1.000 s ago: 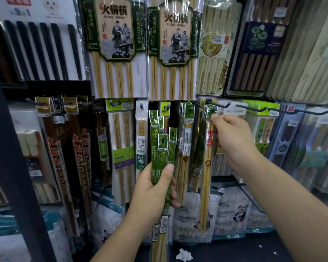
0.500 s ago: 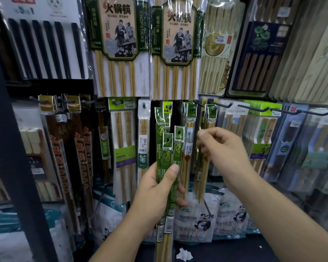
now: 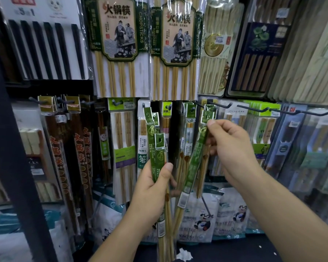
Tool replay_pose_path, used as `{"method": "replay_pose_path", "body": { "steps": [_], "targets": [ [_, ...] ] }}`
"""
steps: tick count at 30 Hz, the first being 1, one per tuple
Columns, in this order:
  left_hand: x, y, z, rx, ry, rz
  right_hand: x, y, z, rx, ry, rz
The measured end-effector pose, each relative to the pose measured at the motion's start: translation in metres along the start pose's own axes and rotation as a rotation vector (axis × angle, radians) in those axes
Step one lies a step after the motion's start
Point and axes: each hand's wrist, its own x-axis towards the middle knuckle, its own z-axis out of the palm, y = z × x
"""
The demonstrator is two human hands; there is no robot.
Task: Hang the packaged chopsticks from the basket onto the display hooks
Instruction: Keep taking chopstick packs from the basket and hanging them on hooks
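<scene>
Here, a single chopstick pack (image 3: 195, 157) in a green printed sleeve is up in front of the display, tilted so that its punched header leans to the right and its pale bamboo ends point down and to the left. The right hand (image 3: 229, 148) pinches it near the top, thumb on the front just under the header and the other fingers curled behind it. That header sits just below a black display hook (image 3: 219, 106) and apart from its tip, beside other green-headed packs (image 3: 190, 112) already hanging in that row. Lower and to the left, the left hand (image 3: 151, 190) grips a bundle of chopstick packs (image 3: 157, 152) of the same green kind, held upright, the thumb laid across the front; their headers stand at uneven heights and their long ends drop below the wrist. More black hooks (image 3: 254, 109) jut out to the right, carrying boxed chopstick sets. Above hang two large hotpot chopstick packs (image 3: 117, 44) with a picture of two figures, and left of those a white card of black chopsticks (image 3: 45, 46). Below the hooks stand panda-printed bags (image 3: 203, 218), and a crumpled bit of white paper (image 3: 184, 254) lies on the dark shelf under the hands. A dark upright post (image 3: 13, 148) runs down the left edge.
</scene>
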Motion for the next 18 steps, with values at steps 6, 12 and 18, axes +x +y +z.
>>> {"method": "replay_pose_path", "body": {
  "steps": [6, 12, 18],
  "targets": [
    [-0.003, 0.004, -0.001, -0.035, -0.011, -0.016, 0.019, -0.007, -0.006, -0.041, 0.11, -0.02],
    [-0.002, 0.006, 0.001, -0.031, -0.022, -0.016, 0.024, -0.007, -0.005, -0.072, 0.13, -0.015],
    [-0.001, 0.009, -0.003, 0.005, -0.049, -0.017, 0.028, -0.006, -0.005, -0.067, 0.172, -0.01]
  ]
}}
